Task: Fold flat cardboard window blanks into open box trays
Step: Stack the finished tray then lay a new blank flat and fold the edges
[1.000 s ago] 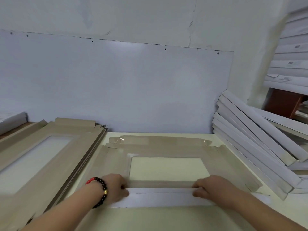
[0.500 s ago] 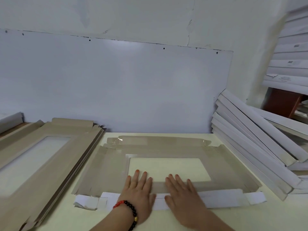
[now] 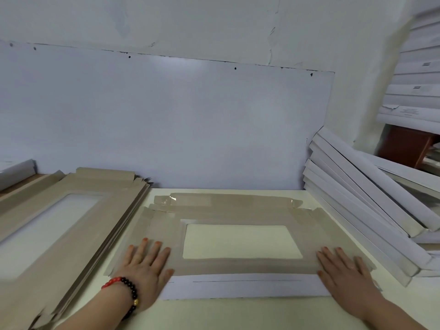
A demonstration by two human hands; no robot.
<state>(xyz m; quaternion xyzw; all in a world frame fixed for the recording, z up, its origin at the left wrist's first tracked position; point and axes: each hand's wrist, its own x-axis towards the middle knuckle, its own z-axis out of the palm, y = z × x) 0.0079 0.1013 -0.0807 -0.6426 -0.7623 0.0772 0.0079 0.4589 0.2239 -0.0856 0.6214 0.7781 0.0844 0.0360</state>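
A flat grey-brown cardboard window blank (image 3: 238,211) lies on the pale table in front of me, with a clear rectangular window in its middle. Its near flap (image 3: 245,288) is folded over onto the blank and shows its white side. My left hand (image 3: 145,267) presses flat on the flap's left end, fingers spread, a red and black bead bracelet on the wrist. My right hand (image 3: 345,272) presses flat on the flap's right end, fingers spread. Neither hand grips anything.
A stack of flat window blanks (image 3: 59,229) lies at the left. Several folded white trays (image 3: 362,210) lean in a pile at the right, with more stacked white boxes (image 3: 419,75) above. A white board (image 3: 166,120) stands against the wall behind the table (image 3: 226,313).
One second ago both hands pinched the near flap's ends. Then they pressed side by side at its middle. Now they have slid apart to the flap's two ends.
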